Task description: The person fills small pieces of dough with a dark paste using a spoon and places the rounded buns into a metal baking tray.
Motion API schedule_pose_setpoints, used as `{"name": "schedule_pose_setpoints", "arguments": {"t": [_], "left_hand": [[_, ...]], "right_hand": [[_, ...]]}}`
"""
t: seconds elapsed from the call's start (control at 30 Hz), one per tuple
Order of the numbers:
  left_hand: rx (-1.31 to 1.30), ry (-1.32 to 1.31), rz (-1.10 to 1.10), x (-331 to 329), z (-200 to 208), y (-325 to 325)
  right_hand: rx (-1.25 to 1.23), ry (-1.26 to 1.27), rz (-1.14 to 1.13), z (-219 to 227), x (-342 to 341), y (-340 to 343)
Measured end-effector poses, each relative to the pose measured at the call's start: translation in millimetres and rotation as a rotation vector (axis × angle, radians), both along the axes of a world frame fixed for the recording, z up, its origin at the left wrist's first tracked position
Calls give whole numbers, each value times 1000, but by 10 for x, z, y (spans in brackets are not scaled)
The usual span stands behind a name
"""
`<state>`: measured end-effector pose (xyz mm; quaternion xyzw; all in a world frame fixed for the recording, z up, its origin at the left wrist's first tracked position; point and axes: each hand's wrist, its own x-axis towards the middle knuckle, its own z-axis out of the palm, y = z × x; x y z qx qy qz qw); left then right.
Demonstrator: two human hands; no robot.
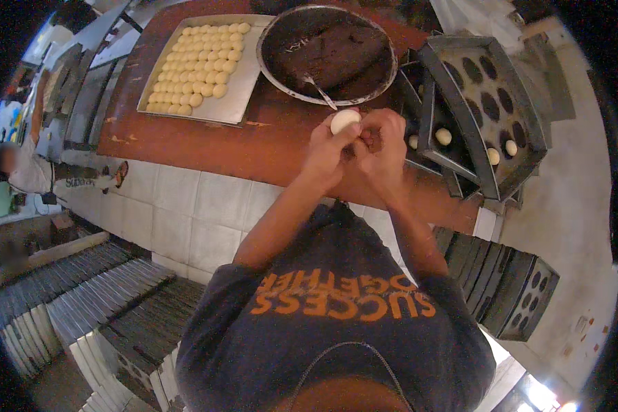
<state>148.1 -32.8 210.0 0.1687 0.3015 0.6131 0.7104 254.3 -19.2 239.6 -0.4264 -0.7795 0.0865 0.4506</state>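
Both hands meet over the front part of the reddish-brown table (268, 147), just in front of a big round bowl (262, 58). A pale, smooth ball of dough (345, 121) sits in my left hand (325, 147), whose fingers are curled round it. My right hand (382, 141) is closed close against it, fingers bent; some dark brown filling (372, 139) shows near its fingertips. The bowl holds a dark brown paste (336, 51), with a light-handled spoon (321, 93) resting in it, handle toward my hands.
At the left a metal tray (244, 96) carries rows of pale dough balls (199, 65). Dark baking pans with round hollows (484, 89) are stacked crookedly at the right, with a few dough balls (443, 136) in them. More pans stand below on both sides. A person (31, 168) is at far left.
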Motion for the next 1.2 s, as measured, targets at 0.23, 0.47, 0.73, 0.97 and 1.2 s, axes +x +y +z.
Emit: {"name": "schedule_pose_setpoints", "arguments": {"t": [0.23,0.47,0.73,0.97,1.2], "left_hand": [[-65,-96,-111,-396,-72,-20],[-119,-278,-102,-236,23,-88],[-107,32,-219,130,-44,-182],[-58,36,-310,775,-88,-308],[-134,-62,-230,1870,-44,-505]], "right_hand": [[46,89,29,-52,-296,-40],[159,-1,-129,-213,-330,-147],[-2,85,-196,-165,167,-342],[-4,197,-100,-114,1026,-436],[155,179,-70,-123,2088,-596]]}}
